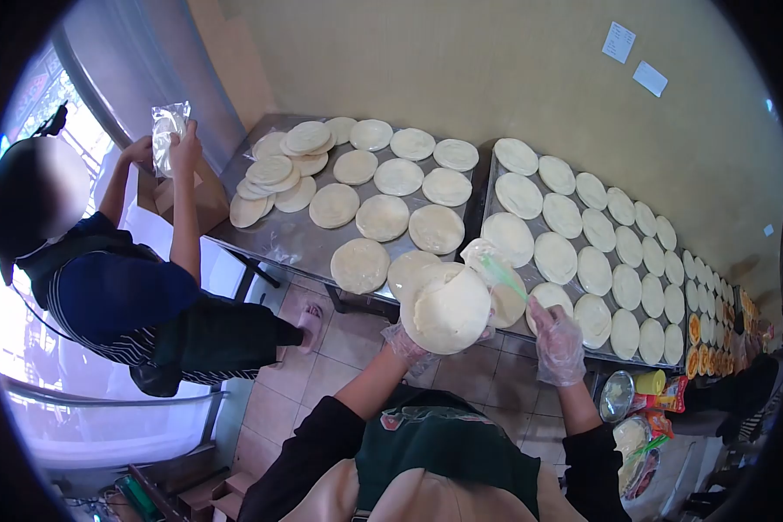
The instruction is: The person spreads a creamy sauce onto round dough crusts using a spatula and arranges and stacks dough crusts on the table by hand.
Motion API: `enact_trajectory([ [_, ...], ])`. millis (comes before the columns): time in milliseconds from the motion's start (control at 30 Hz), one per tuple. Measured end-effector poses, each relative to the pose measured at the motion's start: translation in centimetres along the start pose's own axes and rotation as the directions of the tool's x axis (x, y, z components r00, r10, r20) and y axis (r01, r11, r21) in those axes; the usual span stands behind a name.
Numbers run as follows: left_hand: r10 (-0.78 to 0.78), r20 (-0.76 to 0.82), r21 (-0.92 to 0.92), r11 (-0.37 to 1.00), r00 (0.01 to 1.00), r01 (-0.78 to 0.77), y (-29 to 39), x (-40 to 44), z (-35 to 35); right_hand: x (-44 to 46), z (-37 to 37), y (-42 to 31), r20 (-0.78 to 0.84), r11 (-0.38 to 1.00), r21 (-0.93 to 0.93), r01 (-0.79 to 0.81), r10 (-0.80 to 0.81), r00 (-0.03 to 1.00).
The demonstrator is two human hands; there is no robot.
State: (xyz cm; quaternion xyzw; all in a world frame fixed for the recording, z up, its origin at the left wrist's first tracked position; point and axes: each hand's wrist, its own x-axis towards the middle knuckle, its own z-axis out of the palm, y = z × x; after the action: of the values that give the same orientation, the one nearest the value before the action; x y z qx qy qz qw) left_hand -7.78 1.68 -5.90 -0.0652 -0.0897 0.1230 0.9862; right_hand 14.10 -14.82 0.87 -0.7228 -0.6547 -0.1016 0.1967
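Note:
My left hand [409, 346], in a clear plastic glove, is closed around the underside of a bowl [446, 311] heaped with pale, creamy paste. The bowl partly hides those fingers. My gloved right hand [558, 344] grips the green handle of a spatula [503, 273], whose far end is over the edge of the tables. Round pale flatbreads [382, 217] lie in rows on the metal table [309, 245] in front of me. More flatbreads [555, 257] cover the table to the right, several with a shiny, spread-looking top.
At the left, a person [117, 287] holds a clear plastic packet [170, 139] over a cardboard box [191, 196]. Stacked flatbreads [270, 174] sit near the left table's far corner. A metal bowl [618, 396] and a yellow container [649, 383] stand at lower right, near another person's dark sleeve [726, 391].

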Motion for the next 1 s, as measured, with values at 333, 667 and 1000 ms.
enact_trajectory([
  [333, 0.009, -0.138, 0.243, 0.970, 0.990, 0.025, -1.0, 0.4, -7.0, 3.1, -4.0, -1.8, 0.230, 0.919, 0.053, 0.390, -0.391, 0.891],
  [667, 0.068, -0.124, 0.360, 0.933, 0.990, -0.019, -3.0, 0.3, -4.8, 3.5, -6.1, -1.5, 0.327, 0.939, 0.139, 0.315, -0.344, 0.880],
  [1000, 0.181, -0.072, 0.983, 0.181, 0.981, 0.039, -4.4, 0.9, -3.0, -0.5, -5.9, -0.5, 0.168, 0.989, 0.035, 0.141, -0.144, 0.975],
])
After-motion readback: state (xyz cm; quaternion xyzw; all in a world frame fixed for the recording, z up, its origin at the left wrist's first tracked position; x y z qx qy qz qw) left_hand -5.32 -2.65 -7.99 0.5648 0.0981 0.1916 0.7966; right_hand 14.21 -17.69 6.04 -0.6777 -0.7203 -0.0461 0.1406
